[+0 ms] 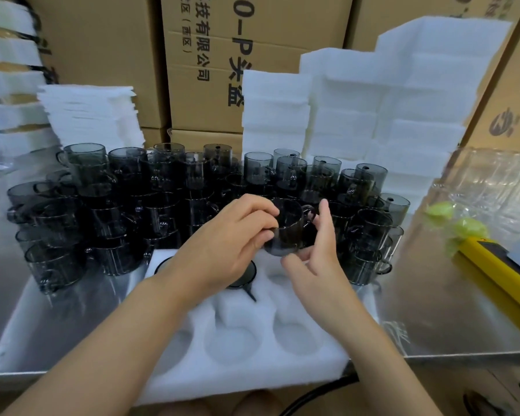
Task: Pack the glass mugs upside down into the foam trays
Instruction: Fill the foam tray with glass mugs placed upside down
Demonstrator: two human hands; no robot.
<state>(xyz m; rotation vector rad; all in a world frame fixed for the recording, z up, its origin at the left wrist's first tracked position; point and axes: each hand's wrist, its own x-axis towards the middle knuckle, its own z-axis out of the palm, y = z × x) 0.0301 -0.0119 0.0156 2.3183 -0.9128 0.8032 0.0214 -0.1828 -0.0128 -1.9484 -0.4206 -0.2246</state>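
Centre of frame: one smoked-glass mug [288, 226] is held in the air by both hands, above the far end of the foam tray [243, 366], which lies in the lower centre on the metal surface [451, 319]. The left hand [231, 235] has its grip closed round the mug's body, fingers curled over the near wall. The right hand [315, 250] grasps it from the other side, thumb up beside the handle and fingers under the lower edge. The mug is tilted; whether its mouth already faces down cannot be told. Tray status: one seated mug [244, 279] sits base-up in a far cavity, partly hidden by the left hand, its handle lying in the slot toward the viewer. A dark rim at the tray's far left may be a second, but the forearm covers most of it. The near cavities [231, 346] visible in the lower centre hold nothing. Judgement: this tray is at an early stage, with at most two places filled, one mug in hand and most of the places to be filled. A large stock of mugs [162, 187], stacked across the middle of the frame, is left to pack. Stacked foam [403, 94] stands at upper right and cartons [204, 70] at upper centre.
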